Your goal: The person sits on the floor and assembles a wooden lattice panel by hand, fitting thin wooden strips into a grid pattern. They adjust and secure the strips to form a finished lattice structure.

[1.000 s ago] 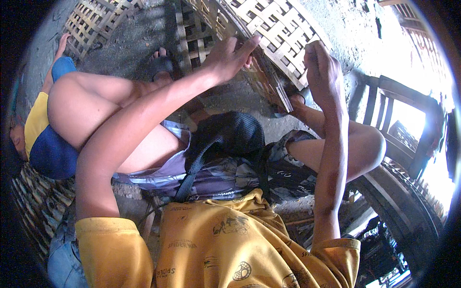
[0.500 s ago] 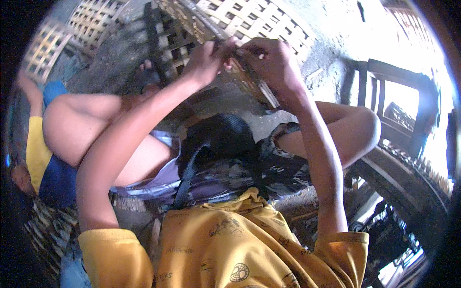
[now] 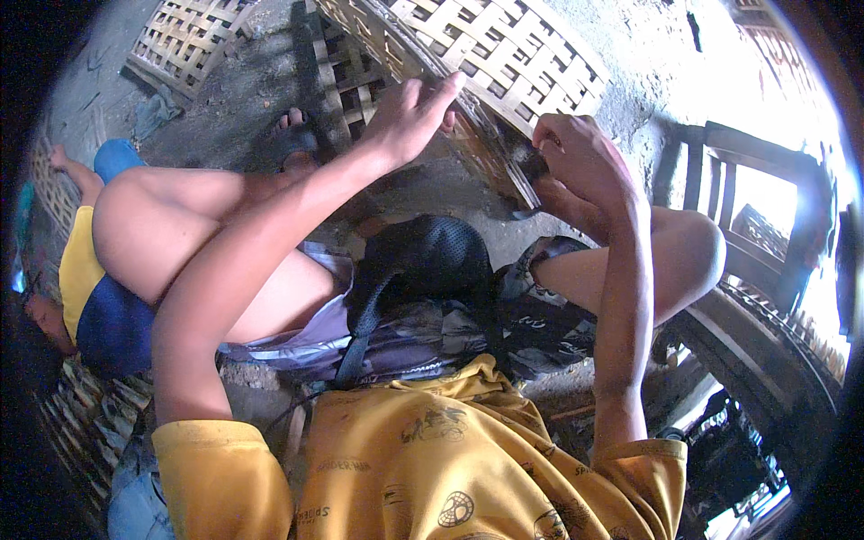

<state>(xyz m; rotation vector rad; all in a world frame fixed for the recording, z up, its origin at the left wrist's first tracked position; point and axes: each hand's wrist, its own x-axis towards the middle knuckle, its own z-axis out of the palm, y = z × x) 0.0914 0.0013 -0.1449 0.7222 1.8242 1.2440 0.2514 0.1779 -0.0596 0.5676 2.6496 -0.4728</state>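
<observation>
A woven bamboo basket (image 3: pixel 504 54) of pale crossed strips lies before me, its split-bamboo rim (image 3: pixel 481 135) slanting down to the right. On that rim rests my left hand (image 3: pixel 405 121), thumb and index finger pointing forward and the other fingers curled round the edge. My right hand (image 3: pixel 589 162) is to the right of the rim's lower end, its fingers bent inward and closed. Whatever those fingers hold, if anything, is hidden from this view.
My bent knees (image 3: pixel 135 220) frame the work on both sides. Another woven bamboo piece (image 3: pixel 184 45) stands at the far left. A wooden chair-like frame (image 3: pixel 756 180) is on the right. Another person in yellow and blue (image 3: pixel 112 315) sits close on my left.
My right hand has moved right and nearer to me, away from my left hand. My left hand stays at the rim, its fingers shifted slightly. The view has shifted a little.
</observation>
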